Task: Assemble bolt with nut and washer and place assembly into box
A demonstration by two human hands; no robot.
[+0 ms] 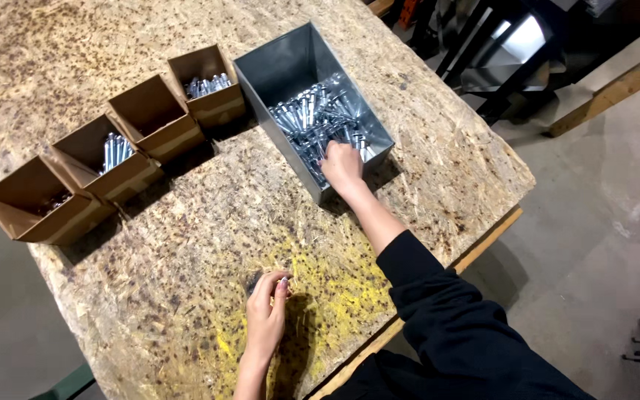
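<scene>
Your right hand (342, 167) is down inside the grey metal bin (275, 63), near its front wall. Your fingers are curled into the pile of shiny silver bolts (312, 115) that fills the near half of the bin. You touch the bolts, but your fingers are hidden among them, so you cannot tell if you have hold of one. The far half of the bin shows bare metal.

Your left hand (267, 315) rests on the near part of the wooden board table (187, 222), on a patch with yellow paint. Its fingertips are pinched together on something small and shiny (283, 281), too small to name. A little dark thing lies just beside those fingers.

To the left of the bin stand four brown cardboard boxes in a slanted row. The first box (212, 107), just beside the bin, holds silver bolts. The second box (157, 122) looks empty from here. The third box (109, 159) holds more silver bolts. The last box (35, 204), farthest left, has something dark in it that is hard to see.

On the far right, past the table edge, is a grey floor (594, 207) with dark metal frames
</scene>
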